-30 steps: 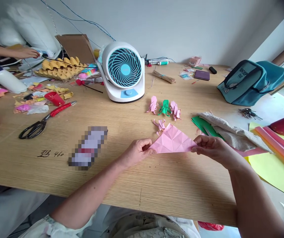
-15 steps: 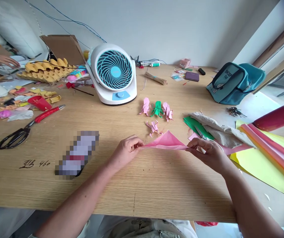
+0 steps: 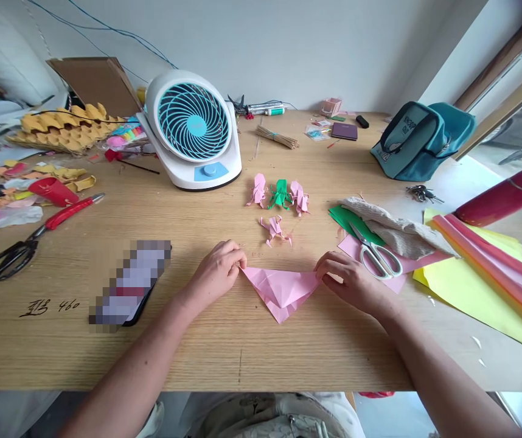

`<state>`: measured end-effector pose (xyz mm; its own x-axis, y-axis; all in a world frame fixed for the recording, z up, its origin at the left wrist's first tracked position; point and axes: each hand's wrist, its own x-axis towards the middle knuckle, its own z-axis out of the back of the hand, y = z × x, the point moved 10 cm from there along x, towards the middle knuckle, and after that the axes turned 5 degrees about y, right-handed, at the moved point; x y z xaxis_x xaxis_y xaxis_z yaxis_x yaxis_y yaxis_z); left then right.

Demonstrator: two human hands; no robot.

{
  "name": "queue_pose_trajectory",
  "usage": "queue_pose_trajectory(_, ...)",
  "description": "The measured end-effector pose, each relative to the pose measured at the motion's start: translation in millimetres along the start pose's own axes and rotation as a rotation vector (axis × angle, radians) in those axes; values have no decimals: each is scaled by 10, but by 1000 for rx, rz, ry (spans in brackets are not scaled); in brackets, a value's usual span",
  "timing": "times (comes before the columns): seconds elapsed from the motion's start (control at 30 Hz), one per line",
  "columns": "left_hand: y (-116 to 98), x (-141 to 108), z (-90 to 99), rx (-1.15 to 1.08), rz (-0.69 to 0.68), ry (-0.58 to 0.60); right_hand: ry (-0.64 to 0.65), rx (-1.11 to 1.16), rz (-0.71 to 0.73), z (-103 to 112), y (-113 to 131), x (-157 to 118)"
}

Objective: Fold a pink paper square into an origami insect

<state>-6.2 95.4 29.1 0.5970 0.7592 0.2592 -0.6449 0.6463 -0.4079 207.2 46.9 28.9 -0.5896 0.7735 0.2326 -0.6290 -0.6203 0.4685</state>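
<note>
A folded sheet of pink origami paper [image 3: 281, 288] lies stretched between my hands, forming a triangle whose tip points toward me. The fingers of my left hand [image 3: 219, 266] pinch its left corner. At the opposite corner, my right hand [image 3: 345, 281] is closed on the paper between thumb and fingers. Just beyond sits a pink folded paper figure [image 3: 275, 229] with thin legs. Behind it stand a green paper figure [image 3: 281, 194] and two more pink ones. White-handled scissors [image 3: 379, 258] rest on pink paper to the right of my right hand.
A fan [image 3: 192, 131] stands at the back. Left are a phone [image 3: 135, 283] and red-and-black pliers-like shears [image 3: 37, 237]. On the right lie a grey cloth [image 3: 398, 228], yellow paper [image 3: 480, 292], a red bottle [image 3: 502, 196], keys [image 3: 424, 194] and a teal bag [image 3: 420, 143].
The pink paper has flipped over: its point faced away from me and now faces toward me. Both hands keep hold of its corners and have shifted left in view, as has the whole scene.
</note>
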Motion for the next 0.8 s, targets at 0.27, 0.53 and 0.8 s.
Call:
queue_pose_trajectory(0.27, -639, -90, -30, -161, -262, -55, 31, -68, 25, -55, 79, 40)
queue_pose_trajectory(0.53, -823, -177, -355, -158, -344, 172, 85, -13, 7, -75, 8, 6)
queue_pose_trajectory(0.8, -796, -201, -443, -77, -222, 305, 21, 12, -21, 32, 51, -10)
